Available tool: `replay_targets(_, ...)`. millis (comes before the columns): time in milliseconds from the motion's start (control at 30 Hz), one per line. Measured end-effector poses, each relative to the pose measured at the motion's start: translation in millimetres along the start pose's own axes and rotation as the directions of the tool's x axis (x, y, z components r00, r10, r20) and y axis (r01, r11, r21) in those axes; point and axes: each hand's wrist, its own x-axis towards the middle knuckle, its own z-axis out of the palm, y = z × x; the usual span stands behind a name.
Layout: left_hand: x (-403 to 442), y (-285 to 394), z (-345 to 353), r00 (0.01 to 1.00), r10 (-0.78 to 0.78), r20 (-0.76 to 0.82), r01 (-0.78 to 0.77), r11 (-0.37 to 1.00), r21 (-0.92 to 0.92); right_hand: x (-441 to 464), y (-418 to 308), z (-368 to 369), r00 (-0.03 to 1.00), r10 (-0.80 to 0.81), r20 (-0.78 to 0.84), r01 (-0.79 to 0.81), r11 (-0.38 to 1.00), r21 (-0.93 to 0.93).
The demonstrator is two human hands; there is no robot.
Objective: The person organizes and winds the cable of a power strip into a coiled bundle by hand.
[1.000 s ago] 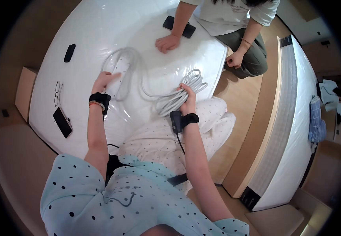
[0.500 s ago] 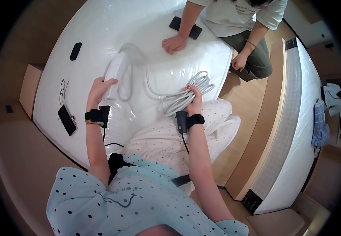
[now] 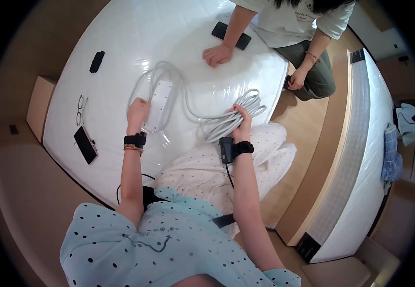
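Technician A: State the position of the power strip.

Technician B: The white power strip lies on the plastic-covered mattress, just beside the left hand. A pale gray cord loops around it and extends to the coil at the right.

Technician A: Report the left hand.

Technician B: Fingers curled together. The cord runs close to the fist; whether it is gripped cannot be determined.

Technician A: And the right hand?

Technician B: The right hand is clamped on the coil, near the knees of the patterned trousers. Contact between coil and mattress cannot be confirmed. Each wrist carries a black strap.

Technician A: List the surrounding items.

Technician B: On the left side of the mattress: a small black object, eyeglasses and a phone, the last two near each other. At the far side, a second phone lies partly behind a co-worker's forearm. One co-worker's hand rests on the mattress; the other co-worker's hand is at the knee. At the right, a blue checked cloth lies at the edge of another mattress.
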Motion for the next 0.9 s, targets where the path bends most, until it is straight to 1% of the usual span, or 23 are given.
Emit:
replay_targets(100,-7.4,-14.2,-1.5,0.958,-0.121,0.258,0.125,0.992,0.0,5.4,0.8,-3.7,1.0,0.005,0.001,-0.005,1.0,-0.002)
replay_targets(200,-16.5,-23.2,0.1,0.979,-0.038,0.203,0.082,0.973,-0.216,6.0,1.8,-5.3,1.0,0.023,0.0,-0.023,1.0,0.014)
replay_targets(233,-15.9,-26.2,-1.7,0.949,-0.032,0.314,0.119,0.957,-0.263,2.8,0.7,-1.6,1.0,0.019,-0.001,-0.019,1.0,0.014)
replay_targets(300,-13.2,-32.2,-8.2,0.857,0.001,0.516,0.206,0.916,-0.344,-3.1,-1.4,7.6,1.0,0.01,0.001,-0.01,1.0,-0.006)
replay_targets(400,-19.8,-28.3,-0.8,0.843,0.065,0.534,0.162,0.916,-0.368,-7.0,-2.3,10.3,1.0,-0.003,0.004,0.004,0.999,-0.041)
replay_targets(500,-30.1,-17.9,1.5,0.944,0.059,0.323,0.119,0.855,-0.504,-1.6,-2.1,6.1,1.0,-0.01,0.003,0.01,1.0,-0.029)
replay_targets(600,-25.3,-11.9,-14.7,0.994,0.077,0.082,-0.053,0.964,-0.26,-4.4,-3.2,6.6,1.0,-0.009,-0.024,0.008,0.999,-0.042)
replay_targets(633,-22.2,-12.9,-18.6,0.996,0.081,-0.036,-0.087,0.982,-0.169,-2.1,-2.8,4.3,1.0,-0.01,-0.024,0.009,0.999,-0.046)
replay_targets(700,-15.4,-17.1,-28.2,0.955,0.121,-0.272,-0.118,0.993,0.027,-0.1,-0.8,1.8,1.0,-0.003,-0.019,0.002,0.999,-0.049)
replay_targets(733,-12.9,-21.1,-31.5,0.93,0.19,-0.313,-0.154,0.979,0.135,1.3,-0.8,1.2,1.0,0.001,-0.014,-0.002,0.999,-0.049)
replay_targets(767,-7.3,-32.1,-30.4,0.931,0.167,-0.324,-0.119,0.979,0.164,2.2,-1.0,0.0,1.0,0.003,-0.012,-0.004,0.999,-0.05)
replay_targets(833,0.8,-44.0,-24.5,0.932,0.128,-0.339,-0.054,0.974,0.219,-0.4,-1.4,4.9,1.0,-0.025,-0.015,0.024,0.998,-0.06)
replay_targets(900,-4.1,-47.0,-24.1,0.946,0.133,-0.295,-0.077,0.978,0.192,-4.3,-2.2,6.2,0.999,-0.031,-0.032,0.029,0.998,-0.056)
